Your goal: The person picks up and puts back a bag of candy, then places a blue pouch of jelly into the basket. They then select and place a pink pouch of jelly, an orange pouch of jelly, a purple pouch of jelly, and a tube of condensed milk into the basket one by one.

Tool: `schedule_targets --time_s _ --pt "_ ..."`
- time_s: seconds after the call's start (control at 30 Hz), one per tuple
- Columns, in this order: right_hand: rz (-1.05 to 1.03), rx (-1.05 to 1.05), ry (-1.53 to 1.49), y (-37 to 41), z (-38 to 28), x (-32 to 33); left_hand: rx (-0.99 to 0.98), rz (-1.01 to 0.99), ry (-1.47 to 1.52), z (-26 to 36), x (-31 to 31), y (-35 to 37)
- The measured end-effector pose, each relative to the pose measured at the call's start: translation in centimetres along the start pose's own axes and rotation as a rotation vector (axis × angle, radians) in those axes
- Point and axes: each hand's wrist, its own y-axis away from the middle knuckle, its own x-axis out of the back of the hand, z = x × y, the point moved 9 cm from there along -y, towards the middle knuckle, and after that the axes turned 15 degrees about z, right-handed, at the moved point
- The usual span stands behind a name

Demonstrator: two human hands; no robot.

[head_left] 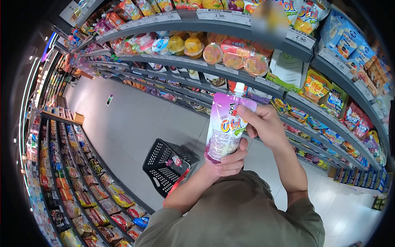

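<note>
A purple and white spouted jelly pouch (pixel 225 129) with a white cap is held up in front of my chest, tilted slightly, its printed side facing me. My left hand (pixel 230 162) wraps round the pouch's lower end, fingers across its bottom corner. At the upper right edge, my right hand (pixel 261 123) pinches the pouch, thumb lying on the front near the lettering. Fingers behind the pouch are partly hidden. Beyond the pouch runs a shelf of jelly cups (pixel 234 53) and bagged snacks.
On the floor to the left stands a black shopping basket (pixel 158 164) with a small packet inside. Grey shelving (pixel 193 61) with price tags curves along the far side and right. Another snack shelf (pixel 88 185) lines the left, with a tiled aisle (pixel 135 107) between.
</note>
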Motion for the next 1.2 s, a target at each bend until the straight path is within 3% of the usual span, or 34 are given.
schedule_targets --time_s 0.1,0.17,0.23,0.3,0.37,0.43,0.5,0.53,0.57,0.6,0.63,0.7,0.77,0.83,1.0,1.03,1.1,1.17,1.2 --pt "-0.055 -0.019 -0.03 0.0 0.7 -0.2 -0.032 0.046 -0.024 -0.2 0.3 0.5" --pt "-0.119 -0.059 -0.035 0.0 1.9 -1.0 -0.335 0.282 -0.283 1.8 1.7 1.5" --pt "-0.04 -0.054 -0.148 -0.7 3.0 -1.5 -0.464 0.307 -0.393 2.6 1.3 2.8" --pt "-0.109 -0.116 -0.144 -1.2 5.6 -2.3 -0.883 0.934 -0.822 5.8 2.6 6.8" --pt "-0.051 -0.347 -0.385 -1.6 8.1 -3.1 -1.036 1.063 -0.899 7.0 3.6 9.9" --pt "-0.177 -0.42 -0.372 -1.5 9.0 -5.0 -1.091 1.121 -1.283 7.5 3.2 12.6" --pt "-0.298 -0.436 -0.298 -1.6 10.8 -7.2 -1.115 1.204 -1.24 7.4 3.6 15.4" --pt "-0.207 -0.374 -0.251 -1.8 11.2 -8.1 -1.105 1.273 -1.376 7.2 3.5 16.6" --pt "-0.254 -0.389 -0.239 -1.7 12.1 -9.6 -1.089 1.351 -1.509 7.1 3.4 18.1" --pt "-0.376 -0.239 0.101 -1.9 13.3 -10.8 -1.102 1.383 -1.578 7.0 3.6 19.7" --pt "-0.49 -0.068 0.433 -1.9 14.6 -12.3 -0.99 1.456 -1.602 7.0 4.7 21.6" --pt "-0.578 -0.102 0.469 -1.2 17.5 -15.6 -0.865 1.552 -1.574 6.8 6.9 25.7" --pt "-0.637 -0.139 0.518 -0.4 20.1 -18.7 -0.981 1.669 -1.607 6.7 8.5 31.2" --pt "-0.598 0.024 0.658 -0.4 21.3 -21.8 -1.085 1.776 -1.642 6.4 9.5 37.2" --pt "-0.492 0.126 0.692 -0.9 26.7 -30.0 -0.933 2.219 -1.593 4.2 14.2 54.0" --pt "-0.462 0.143 0.715 -1.2 27.3 -32.2 -0.929 2.232 -1.552 3.5 15.7 56.6" --pt "-0.456 0.145 0.752 -1.4 29.9 -36.5 -0.74 2.312 -1.617 2.0 18.2 60.1" --pt "-0.464 0.261 0.662 -1.7 32.9 -41.8 -0.783 2.333 -1.495 1.0 19.2 62.1" --pt "-0.536 0.218 0.8 -1.7 35.2 -44.3 -0.769 2.331 -1.426 0.3 19.8 62.7"
